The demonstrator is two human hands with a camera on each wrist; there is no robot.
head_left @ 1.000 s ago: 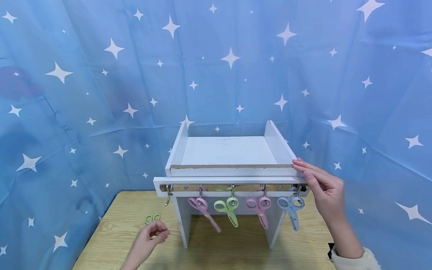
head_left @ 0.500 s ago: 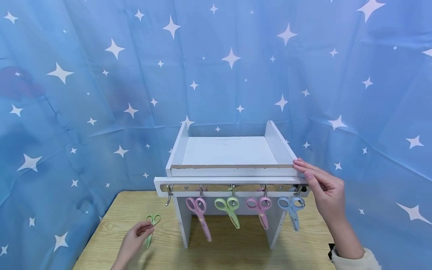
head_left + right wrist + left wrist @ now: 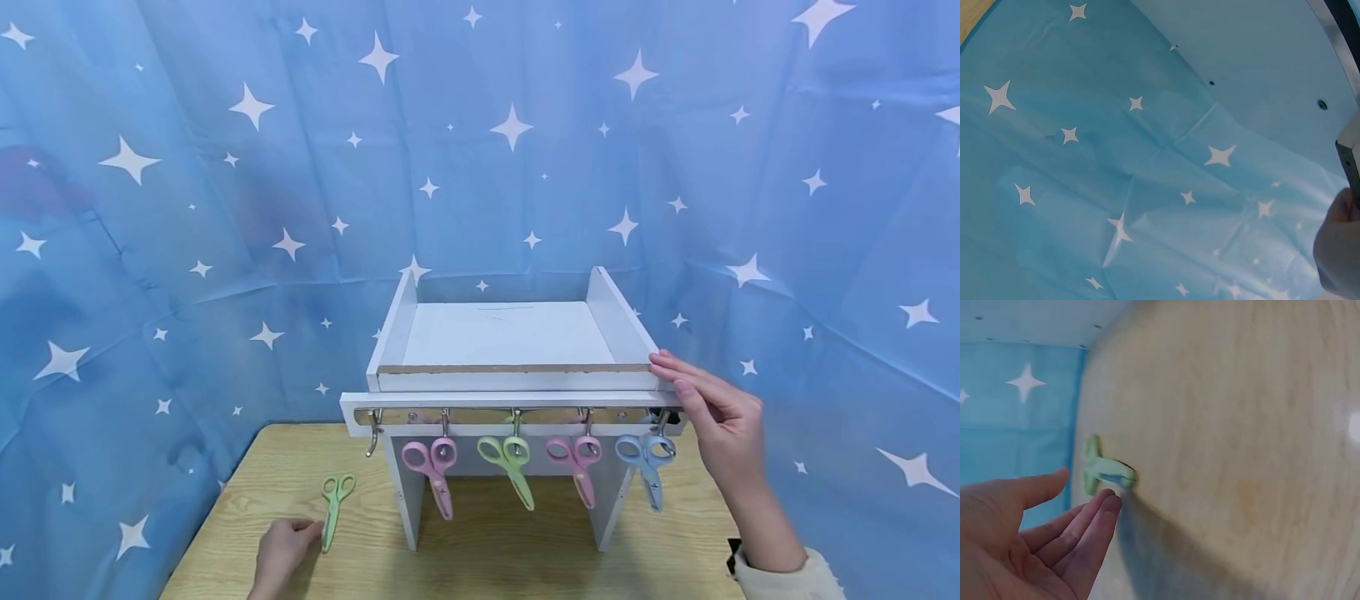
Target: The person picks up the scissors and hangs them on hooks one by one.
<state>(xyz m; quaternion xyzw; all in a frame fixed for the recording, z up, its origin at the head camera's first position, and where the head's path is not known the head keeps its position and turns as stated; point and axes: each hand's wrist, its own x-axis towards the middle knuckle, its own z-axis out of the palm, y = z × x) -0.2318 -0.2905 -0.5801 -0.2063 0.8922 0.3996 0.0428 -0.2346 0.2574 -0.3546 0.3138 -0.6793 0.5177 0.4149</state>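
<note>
Light green scissors [image 3: 334,508] lie on the wooden table to the left of a white shelf stand [image 3: 517,382]. My left hand [image 3: 281,550] is beside their blade end; in the left wrist view its thumb is apart from its fingers [image 3: 1079,540], whose tips are close to the scissors [image 3: 1107,470]. Whether they touch is unclear. My right hand [image 3: 723,425] rests on the stand's right front corner, fingers stretched over the edge. From the hook rail [image 3: 480,416] hang pink scissors [image 3: 431,468], green scissors [image 3: 510,467], more pink scissors [image 3: 577,467] and blue scissors [image 3: 648,467].
The rail's leftmost hook [image 3: 373,435] carries nothing. Wooden tabletop [image 3: 247,492] extends around the stand's legs. A blue star-patterned curtain [image 3: 480,192] hangs behind and on both sides.
My left hand has moved left and down, away from the stand, exposing the whole green scissors on the table. The leftmost pink scissors swung on their hook. My right hand stayed put.
</note>
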